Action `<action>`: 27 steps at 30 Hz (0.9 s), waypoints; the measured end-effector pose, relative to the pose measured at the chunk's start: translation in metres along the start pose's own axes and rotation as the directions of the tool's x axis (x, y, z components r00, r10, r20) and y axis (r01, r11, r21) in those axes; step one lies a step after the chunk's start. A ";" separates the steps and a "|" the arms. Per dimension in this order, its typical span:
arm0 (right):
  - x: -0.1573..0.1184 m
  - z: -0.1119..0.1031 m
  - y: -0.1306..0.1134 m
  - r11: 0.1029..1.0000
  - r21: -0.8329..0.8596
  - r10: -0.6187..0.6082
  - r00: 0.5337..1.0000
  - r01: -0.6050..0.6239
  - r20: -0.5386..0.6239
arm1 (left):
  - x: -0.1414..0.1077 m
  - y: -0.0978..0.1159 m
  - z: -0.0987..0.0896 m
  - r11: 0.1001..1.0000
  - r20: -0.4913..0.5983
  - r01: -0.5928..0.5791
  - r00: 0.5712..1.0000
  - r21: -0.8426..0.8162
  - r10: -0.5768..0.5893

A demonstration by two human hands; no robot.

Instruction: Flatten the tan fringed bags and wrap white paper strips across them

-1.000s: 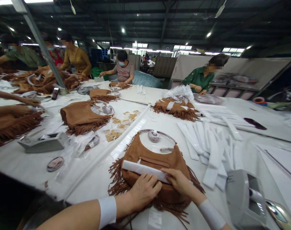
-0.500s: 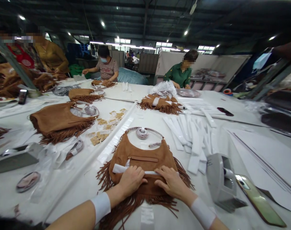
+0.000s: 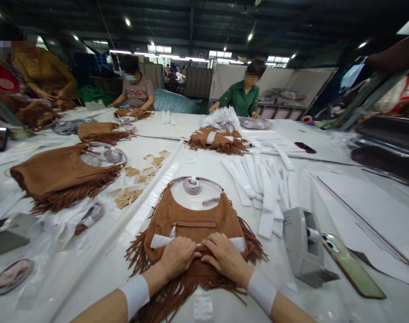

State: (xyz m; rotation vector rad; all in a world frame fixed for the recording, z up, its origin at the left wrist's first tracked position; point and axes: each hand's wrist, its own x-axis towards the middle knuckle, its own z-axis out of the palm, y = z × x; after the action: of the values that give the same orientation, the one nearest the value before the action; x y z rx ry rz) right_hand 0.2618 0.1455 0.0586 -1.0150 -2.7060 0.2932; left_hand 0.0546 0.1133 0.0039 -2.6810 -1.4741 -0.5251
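here's the bag [image 3: 191, 217] on the table [image 3: 100, 280], centre front, one strip [image 3: 160, 241] across it. the left hand [image 3: 180, 257] and right hand [image 3: 224, 258] press over that strip, knuckles up, fingers bent; whether they pinch it, can't tell. two dispensers [image 3: 300, 251], a roll [image 3: 313, 235] inside the right one; two phones [image 3: 357, 269].

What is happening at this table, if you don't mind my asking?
Someone's left hand and right hand are pressing on a white strip laid across a brown fringed bag. The strip's ends show on either side. More white strips lie nearby, beside a grey tape dispenser.
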 end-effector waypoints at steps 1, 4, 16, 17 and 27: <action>0.001 0.001 -0.002 1.000 -0.015 0.006 1.000 -0.006 0.020 | 0.000 0.000 0.000 1.000 0.002 0.005 1.000 -0.004 -0.005; 0.003 0.007 -0.004 0.997 -0.072 0.033 0.999 -0.031 0.034 | 0.001 0.001 0.000 0.999 0.018 0.025 1.000 -0.031 -0.025; 0.015 0.026 0.017 0.999 -0.030 0.041 0.999 -0.041 0.033 | 0.011 -0.002 0.005 0.975 0.142 0.202 0.972 -0.093 -0.188; 0.016 0.026 0.019 0.999 -0.011 0.040 0.998 -0.040 0.042 | 0.014 -0.002 0.004 0.973 0.144 0.214 0.969 -0.088 -0.200; 0.018 0.026 0.020 0.997 0.030 0.066 0.997 -0.067 0.032 | -0.004 -0.010 -0.018 0.986 0.042 -0.144 0.988 -0.084 0.148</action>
State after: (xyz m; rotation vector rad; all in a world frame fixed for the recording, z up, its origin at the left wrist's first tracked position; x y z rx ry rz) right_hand 0.2536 0.1699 0.0311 -1.1028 -2.6899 0.3643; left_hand 0.0394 0.1117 0.0185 -2.8550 -1.2791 -0.5251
